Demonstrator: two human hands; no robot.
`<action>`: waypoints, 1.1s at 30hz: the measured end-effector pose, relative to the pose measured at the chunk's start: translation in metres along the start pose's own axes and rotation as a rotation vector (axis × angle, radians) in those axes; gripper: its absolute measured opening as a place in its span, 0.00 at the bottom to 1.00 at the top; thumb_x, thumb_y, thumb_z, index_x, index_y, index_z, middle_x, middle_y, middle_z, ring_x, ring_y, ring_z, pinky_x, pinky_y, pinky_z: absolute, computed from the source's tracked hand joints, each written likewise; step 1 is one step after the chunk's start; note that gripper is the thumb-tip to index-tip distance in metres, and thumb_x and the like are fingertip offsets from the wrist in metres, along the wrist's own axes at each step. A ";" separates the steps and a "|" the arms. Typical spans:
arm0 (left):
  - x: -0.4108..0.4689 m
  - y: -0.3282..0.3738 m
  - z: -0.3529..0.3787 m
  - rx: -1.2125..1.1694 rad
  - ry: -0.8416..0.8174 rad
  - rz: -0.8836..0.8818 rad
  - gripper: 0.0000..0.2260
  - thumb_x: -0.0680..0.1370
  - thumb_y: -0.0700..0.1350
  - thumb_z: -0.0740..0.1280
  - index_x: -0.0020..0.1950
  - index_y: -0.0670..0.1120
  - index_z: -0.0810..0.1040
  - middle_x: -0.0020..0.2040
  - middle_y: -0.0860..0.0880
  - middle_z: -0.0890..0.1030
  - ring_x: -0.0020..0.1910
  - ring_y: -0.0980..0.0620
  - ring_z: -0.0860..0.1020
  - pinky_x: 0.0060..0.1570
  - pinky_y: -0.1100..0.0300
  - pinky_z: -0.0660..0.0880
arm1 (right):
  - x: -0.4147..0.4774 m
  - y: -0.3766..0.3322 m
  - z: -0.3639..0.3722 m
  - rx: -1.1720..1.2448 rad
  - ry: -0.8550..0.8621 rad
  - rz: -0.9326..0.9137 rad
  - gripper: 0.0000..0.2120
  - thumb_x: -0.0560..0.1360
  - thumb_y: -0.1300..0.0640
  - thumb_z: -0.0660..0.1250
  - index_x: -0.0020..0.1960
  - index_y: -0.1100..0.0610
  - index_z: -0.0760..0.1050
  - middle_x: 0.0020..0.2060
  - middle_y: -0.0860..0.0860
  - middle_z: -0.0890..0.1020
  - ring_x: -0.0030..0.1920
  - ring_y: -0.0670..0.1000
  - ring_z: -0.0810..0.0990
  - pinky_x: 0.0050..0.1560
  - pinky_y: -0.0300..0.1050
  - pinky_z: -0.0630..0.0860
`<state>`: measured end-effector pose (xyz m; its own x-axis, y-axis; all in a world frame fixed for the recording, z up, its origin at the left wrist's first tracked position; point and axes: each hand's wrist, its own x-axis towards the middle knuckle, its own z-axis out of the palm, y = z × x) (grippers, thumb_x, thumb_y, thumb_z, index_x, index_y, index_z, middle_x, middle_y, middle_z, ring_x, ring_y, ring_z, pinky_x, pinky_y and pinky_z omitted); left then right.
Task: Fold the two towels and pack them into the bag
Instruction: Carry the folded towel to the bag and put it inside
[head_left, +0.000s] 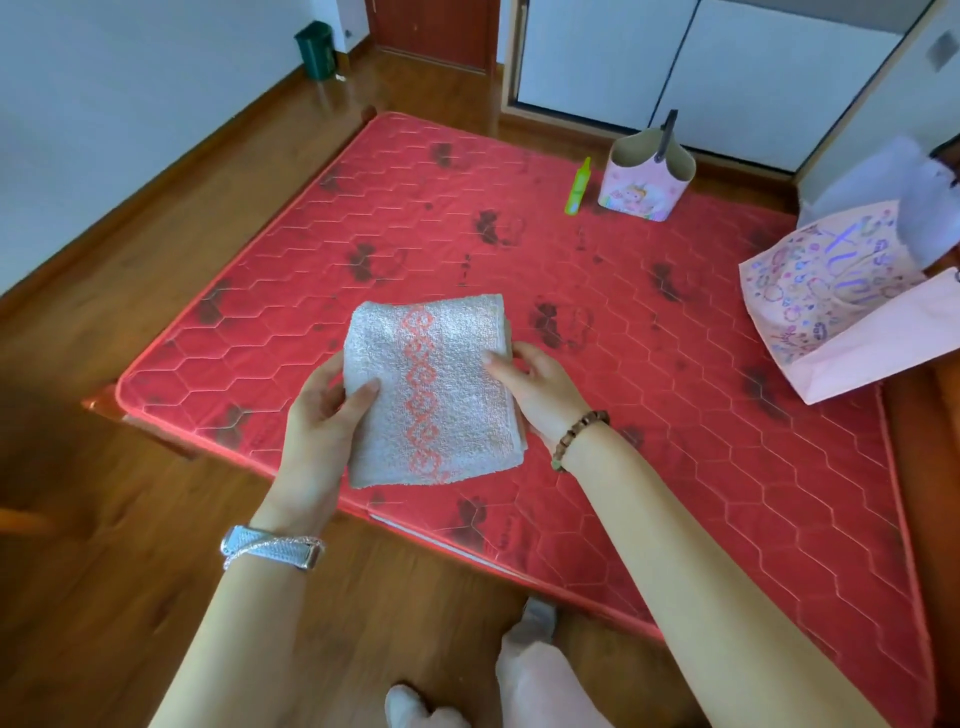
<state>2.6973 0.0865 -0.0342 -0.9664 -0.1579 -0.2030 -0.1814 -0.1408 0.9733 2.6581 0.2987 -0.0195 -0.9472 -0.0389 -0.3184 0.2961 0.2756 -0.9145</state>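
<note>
A folded pale towel (431, 389) with a pink diamond stripe down its middle is held up above the near edge of the red mattress (675, 441). My left hand (324, 415) grips its left edge with the thumb on top. Gripping the right edge is my right hand (535, 384). The stack looks several layers thick; I cannot tell whether it is one towel or two. A pink patterned paper bag (831, 301) lies on its side at the mattress's right edge, its mouth facing away to the right.
A small pink holder with a dark handle (644, 176) and a green bottle (577, 188) stand at the mattress's far side. A green bin (316, 48) sits on the wooden floor at the back left. My feet (524, 670) are on the floor below.
</note>
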 end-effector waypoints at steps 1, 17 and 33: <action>-0.005 0.001 -0.015 -0.007 0.015 -0.005 0.17 0.80 0.40 0.68 0.68 0.46 0.76 0.58 0.45 0.84 0.58 0.44 0.82 0.59 0.47 0.79 | -0.004 -0.002 0.014 -0.001 -0.016 0.000 0.14 0.78 0.44 0.65 0.58 0.51 0.76 0.51 0.47 0.81 0.54 0.51 0.80 0.61 0.56 0.77; -0.081 0.024 -0.244 0.013 0.418 -0.009 0.14 0.80 0.45 0.68 0.66 0.49 0.78 0.58 0.51 0.84 0.57 0.48 0.83 0.56 0.47 0.80 | -0.014 -0.052 0.258 -0.062 -0.430 -0.058 0.05 0.77 0.43 0.66 0.50 0.42 0.75 0.55 0.54 0.82 0.56 0.56 0.82 0.61 0.61 0.77; -0.023 0.056 -0.327 -0.043 0.667 0.016 0.17 0.80 0.44 0.68 0.69 0.47 0.75 0.59 0.48 0.84 0.56 0.49 0.83 0.55 0.50 0.81 | 0.075 -0.123 0.376 -0.148 -0.687 -0.150 0.13 0.72 0.39 0.65 0.53 0.43 0.76 0.55 0.49 0.82 0.57 0.54 0.81 0.61 0.60 0.76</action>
<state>2.7684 -0.2373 -0.0100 -0.6468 -0.7288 -0.2248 -0.1474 -0.1697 0.9744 2.5973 -0.0991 -0.0249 -0.6705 -0.6686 -0.3215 0.1026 0.3456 -0.9327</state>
